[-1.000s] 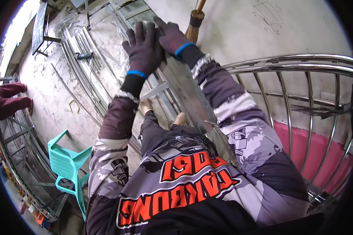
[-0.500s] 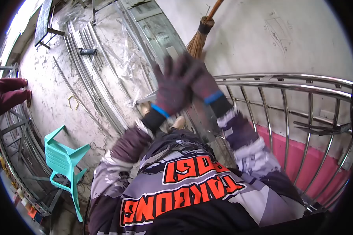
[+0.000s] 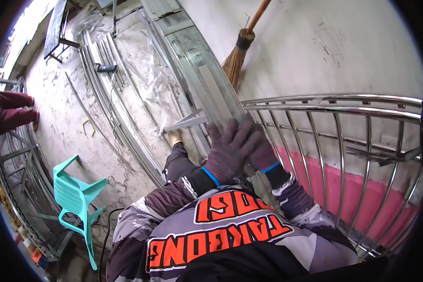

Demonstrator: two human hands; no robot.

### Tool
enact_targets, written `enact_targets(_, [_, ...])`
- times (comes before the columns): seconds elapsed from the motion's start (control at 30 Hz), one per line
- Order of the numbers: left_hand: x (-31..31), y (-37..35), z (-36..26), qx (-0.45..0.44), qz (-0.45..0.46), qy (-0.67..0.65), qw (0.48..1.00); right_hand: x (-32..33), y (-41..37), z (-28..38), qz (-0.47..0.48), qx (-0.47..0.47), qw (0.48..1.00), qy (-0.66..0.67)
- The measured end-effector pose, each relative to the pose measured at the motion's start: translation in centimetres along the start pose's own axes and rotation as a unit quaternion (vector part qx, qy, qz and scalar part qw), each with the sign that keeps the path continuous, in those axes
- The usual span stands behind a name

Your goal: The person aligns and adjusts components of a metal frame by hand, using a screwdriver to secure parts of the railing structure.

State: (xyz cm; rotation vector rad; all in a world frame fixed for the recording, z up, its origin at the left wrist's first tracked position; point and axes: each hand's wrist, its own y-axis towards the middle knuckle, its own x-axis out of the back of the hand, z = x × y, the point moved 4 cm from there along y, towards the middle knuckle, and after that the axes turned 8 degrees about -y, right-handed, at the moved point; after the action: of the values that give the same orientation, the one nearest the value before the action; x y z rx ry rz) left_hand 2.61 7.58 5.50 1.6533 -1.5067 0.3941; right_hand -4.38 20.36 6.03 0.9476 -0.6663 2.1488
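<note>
Both my hands wear dark knit work gloves with blue cuff bands. My left hand (image 3: 228,152) is in front of my chest, palm side showing, fingers spread and nothing in it. Beside it my right hand (image 3: 258,145) overlaps its finger side, partly hidden and slightly blurred. Its fingers look stretched out, with no object visible in them. Just beyond the hands lies a long workbench (image 3: 185,49) with a pale flat strip (image 3: 214,89) on it. To the right of my right hand runs a curved shiny metal railing (image 3: 338,112).
A straw broom (image 3: 235,58) leans against the wall. Long metal bars (image 3: 103,98) and a black power tool (image 3: 105,68) lie on the floor at left. A turquoise plastic chair (image 3: 77,192) stands lower left. A person's maroon trouser legs (image 3: 14,110) show at the far left.
My two hands have moved down and slightly right, closer to my chest, staying against each other. More of the bench and the pale strip shows now.
</note>
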Motion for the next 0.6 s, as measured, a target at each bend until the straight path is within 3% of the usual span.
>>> enact_targets(0.07, [1.3, 0.4, -0.1, 0.028, 0.064, -0.064, 0.996, 0.2, 0.3, 1.1, -0.017, -0.06, 0.997, -0.045])
enact_targets(0.1, [1.4, 1.0, 0.9, 0.019, 0.034, -0.033, 0.999, -0.5, 1.4, -0.2, -0.076, -0.016, 0.997, 0.006])
enact_targets(0.13, [1.8, 2.1, 2.5, 0.02, 0.03, -0.032, 0.999, -0.2, 3.9, 0.2, -0.075, -0.012, 0.997, 0.004])
enact_targets(0.2, [3.6, 5.3, 6.6, 0.04, -0.019, 0.024, 0.999, -0.3, 11.7, 1.2, 0.015, -0.028, 0.998, 0.061])
enact_targets(0.23, [4.6, 7.2, 8.8, 0.061, -0.016, 0.05, 0.997, -0.1, 14.9, 2.0, -0.048, 0.092, 0.992, -0.071])
enact_targets(0.27, [5.7, 9.1, 10.9, 0.081, -0.011, 0.076, 0.994, -0.2, 17.8, 2.9, -0.11, 0.209, 0.951, -0.199])
enact_targets(0.37, [7.9, 13.3, 15.4, 0.124, -0.031, 0.09, 0.988, -0.7, 26.3, 1.0, -0.097, 0.203, 0.949, -0.223])
enact_targets(0.43, [7.8, 13.4, 16.1, 0.121, -0.033, 0.111, 0.986, -3.1, 29.4, -3.0, -0.015, 0.146, 0.986, -0.078])
enact_targets(0.47, [7.6, 12.6, 15.2, 0.118, -0.035, 0.112, 0.986, -0.9, 24.5, -0.6, -0.018, 0.147, 0.986, -0.08])
enact_targets(0.53, [6.4, 10.3, 11.7, 0.12, 0.014, 0.088, 0.989, 2.3, 19.0, 6.1, -0.028, -0.038, 0.999, 0.022])
enact_targets(0.6, [3.5, 6.5, 7.3, 0.074, 0.025, 0.078, 0.994, -0.3, 12.8, 0.5, -0.103, 0.107, 0.985, -0.09])
